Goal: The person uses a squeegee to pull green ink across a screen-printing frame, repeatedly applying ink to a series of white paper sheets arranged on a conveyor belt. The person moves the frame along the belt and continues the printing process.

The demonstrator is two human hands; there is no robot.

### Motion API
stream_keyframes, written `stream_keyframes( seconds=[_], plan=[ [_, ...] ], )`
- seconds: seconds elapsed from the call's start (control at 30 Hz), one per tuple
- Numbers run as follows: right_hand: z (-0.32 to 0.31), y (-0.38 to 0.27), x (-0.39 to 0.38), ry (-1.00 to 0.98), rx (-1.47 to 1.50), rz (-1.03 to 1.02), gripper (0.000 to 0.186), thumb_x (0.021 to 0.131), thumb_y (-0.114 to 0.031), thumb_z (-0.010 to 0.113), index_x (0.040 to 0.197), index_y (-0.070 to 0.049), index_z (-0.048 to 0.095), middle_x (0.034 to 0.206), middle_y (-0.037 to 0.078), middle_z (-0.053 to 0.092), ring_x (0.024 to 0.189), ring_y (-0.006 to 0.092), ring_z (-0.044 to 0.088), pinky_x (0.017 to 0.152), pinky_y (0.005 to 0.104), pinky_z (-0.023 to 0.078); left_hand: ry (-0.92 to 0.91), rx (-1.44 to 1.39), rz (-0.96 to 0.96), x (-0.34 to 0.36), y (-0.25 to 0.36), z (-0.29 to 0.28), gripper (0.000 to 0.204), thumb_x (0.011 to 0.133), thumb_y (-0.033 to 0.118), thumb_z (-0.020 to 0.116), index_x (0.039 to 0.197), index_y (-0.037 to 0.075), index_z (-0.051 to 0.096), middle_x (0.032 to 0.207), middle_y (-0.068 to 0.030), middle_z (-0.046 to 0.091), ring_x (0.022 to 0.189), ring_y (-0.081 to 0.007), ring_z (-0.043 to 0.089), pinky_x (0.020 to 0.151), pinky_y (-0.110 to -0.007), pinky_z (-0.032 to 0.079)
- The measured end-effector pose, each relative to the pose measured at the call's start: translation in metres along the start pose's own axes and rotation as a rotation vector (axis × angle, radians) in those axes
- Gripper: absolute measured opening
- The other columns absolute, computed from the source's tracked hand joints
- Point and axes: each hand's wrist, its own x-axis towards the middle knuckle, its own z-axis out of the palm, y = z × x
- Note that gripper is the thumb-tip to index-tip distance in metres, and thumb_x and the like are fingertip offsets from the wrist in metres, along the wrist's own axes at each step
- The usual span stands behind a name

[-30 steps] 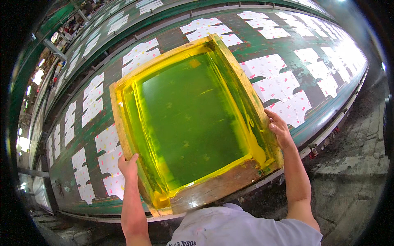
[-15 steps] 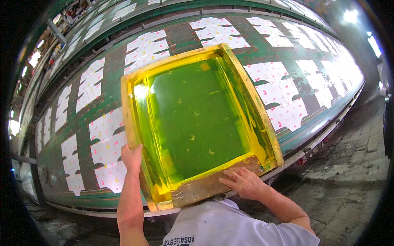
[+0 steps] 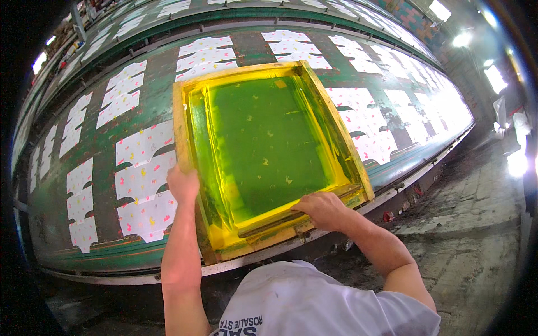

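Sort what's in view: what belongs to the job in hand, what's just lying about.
Seems part of the job:
- frame, its left side gripped by the left hand
- bar at its near end, in the right hand
- table under it
- printed pieces on the table

Apparently just about:
- red scrap by the table's near edge
- white object at far right, unclear

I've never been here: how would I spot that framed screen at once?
Find the long green table, spread with rows of white printed pieces. At its near edge, by the person's left hand and right hand, is the framed screen. It is a wooden-rimmed rectangle, yellow around the inside and deep green in the middle, unlike the white pieces around it.
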Motion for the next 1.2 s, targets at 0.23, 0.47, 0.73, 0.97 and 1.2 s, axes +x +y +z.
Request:
stream_keyframes(
  seconds=[0.23, 0.47, 0.73, 0.97, 1.2],
  plan=[
    [0.032, -0.023, -0.016, 0.273, -0.021, -0.003, 0.055, 0.079, -0.001, 0.076, 0.132, -0.014, 0.079, 0.127, 0.009, 0.078, 0.114, 0.0349, 0.076, 0.097, 0.0487, 0.06, 0.004, 0.002, 0.001, 0.0, 0.002, 0.0, 0.034, 0.089, 0.021, 0.074, 0.118, 0.004, 0.074, 0.118, -0.0227, 0.07, 0.116, -0.0461, 0.067, 0.1, -0.057, 0.055],
    [0.037, 0.023, 0.059, 0.49, -0.132, -0.066, 0.053, 0.08, -0.002, 0.072, 0.132, -0.013, 0.078, 0.125, 0.011, 0.076, 0.116, 0.0354, 0.074, 0.102, 0.0502, 0.057, 0.01, 0.032, -0.021, -0.001, 0.01, -0.003, 0.034, 0.097, 0.029, 0.072, 0.118, 0.003, 0.074, 0.117, -0.0238, 0.07, 0.115, -0.0463, 0.067, 0.1, -0.056, 0.053],
    [-0.01, 0.122, 0.227, 0.372, -0.217, 0.036, 0.058, 0.088, -0.004, 0.073, 0.145, -0.02, 0.072, 0.133, 0.011, 0.075, 0.125, 0.0352, 0.072, 0.109, 0.0504, 0.056, 0.067, -0.022, -0.053, 0.003, 0.009, 0.004, 0.039, 0.109, 0.035, 0.067, 0.119, -0.001, 0.076, 0.109, -0.0244, 0.072, 0.109, -0.045, 0.068, 0.098, -0.055, 0.053],
    [-0.066, 0.201, 0.363, 0.288, -0.284, 0.052, 0.056, 0.093, -0.007, 0.072, 0.146, -0.022, 0.071, 0.138, 0.012, 0.076, 0.127, 0.0332, 0.073, 0.112, 0.0488, 0.057, 0.119, -0.01, -0.069, 0.001, 0.007, 0.011, 0.034, 0.111, 0.028, 0.065, 0.114, -0.004, 0.076, 0.101, -0.0219, 0.071, 0.096, -0.0424, 0.067, 0.088, -0.051, 0.052],
    [-0.119, 0.243, 0.444, 0.239, -0.212, 0.084, 0.051, 0.097, -0.006, 0.07, 0.146, -0.022, 0.071, 0.136, 0.013, 0.078, 0.127, 0.0355, 0.075, 0.109, 0.0518, 0.06, 0.19, 0.014, -0.06, -0.001, 0.016, 0.012, 0.03, 0.111, 0.025, 0.066, 0.104, -0.003, 0.073, 0.093, -0.0213, 0.069, 0.09, -0.0415, 0.066, 0.082, -0.051, 0.051]
  ],
)
